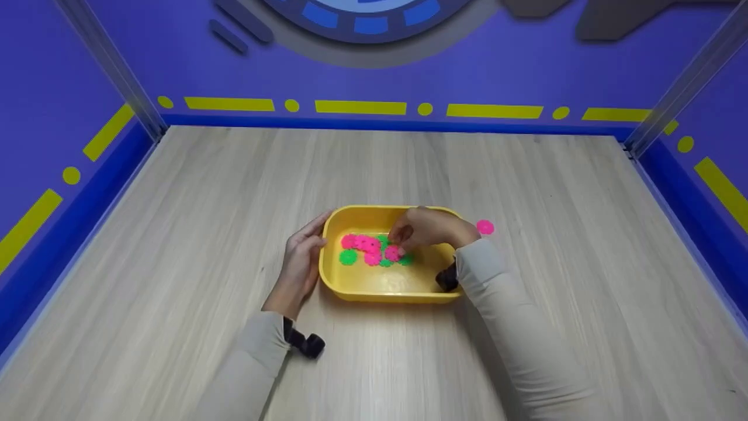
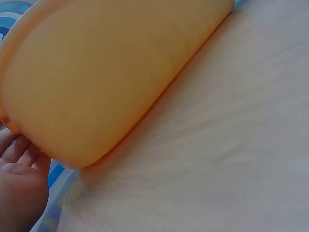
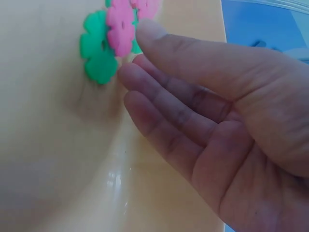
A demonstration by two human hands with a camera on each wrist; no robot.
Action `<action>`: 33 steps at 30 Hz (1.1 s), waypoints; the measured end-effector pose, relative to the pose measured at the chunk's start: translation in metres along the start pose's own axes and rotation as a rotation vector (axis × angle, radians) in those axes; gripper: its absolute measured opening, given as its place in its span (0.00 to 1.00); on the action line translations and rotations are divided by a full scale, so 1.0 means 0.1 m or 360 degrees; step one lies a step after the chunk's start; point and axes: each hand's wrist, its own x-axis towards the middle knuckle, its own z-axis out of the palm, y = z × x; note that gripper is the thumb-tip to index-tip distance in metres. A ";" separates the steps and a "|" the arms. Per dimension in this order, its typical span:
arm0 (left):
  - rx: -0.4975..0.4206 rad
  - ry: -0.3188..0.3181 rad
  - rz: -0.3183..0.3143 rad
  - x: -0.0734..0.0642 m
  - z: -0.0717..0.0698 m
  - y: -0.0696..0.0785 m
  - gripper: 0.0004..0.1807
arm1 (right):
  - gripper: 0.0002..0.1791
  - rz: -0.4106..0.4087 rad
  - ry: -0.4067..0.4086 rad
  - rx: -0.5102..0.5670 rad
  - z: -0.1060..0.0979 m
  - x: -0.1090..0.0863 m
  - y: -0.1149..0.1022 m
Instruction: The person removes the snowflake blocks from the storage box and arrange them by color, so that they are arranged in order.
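A yellow plastic basin (image 1: 397, 297) stands on the table with several pink and green flower-shaped discs inside. My left hand (image 1: 301, 263) holds its left end, thumb at the rim and fingers along the outer wall. In the left wrist view, the left hand (image 2: 21, 183) lies against the basin's side (image 2: 106, 72). My right hand (image 1: 423, 227) reaches into the basin, its fingertips at a pink disc (image 1: 392, 252). In the right wrist view, the thumb of the right hand (image 3: 217, 111) meets the edge of a pink disc (image 3: 115, 24) overlapping a green disc (image 3: 96, 63). The index finger is hidden, so a pinch cannot be confirmed.
One loose pink disc (image 1: 485, 227) lies on the wooden table (image 1: 234, 175), just right of the basin. Blue and purple panels (image 1: 374, 82) enclose the back and sides. A black wrist camera (image 1: 447, 278) dips inside the basin's right end; another (image 1: 312, 346) sits at the left wrist.
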 end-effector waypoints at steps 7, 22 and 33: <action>-0.0021 0.0022 -0.0011 0.01 0.01 0.00 0.33 | 0.14 0.0088 -0.0042 0.0005 0.01 0.04 -0.06; 0.0001 0.0031 -0.0017 0.00 0.01 0.03 0.32 | 0.10 0.0142 0.0006 -0.0051 0.05 0.09 -0.09; -0.0051 0.0003 -0.0014 -0.01 0.01 0.01 0.33 | 0.11 0.0042 0.0005 -0.0093 0.08 0.09 -0.09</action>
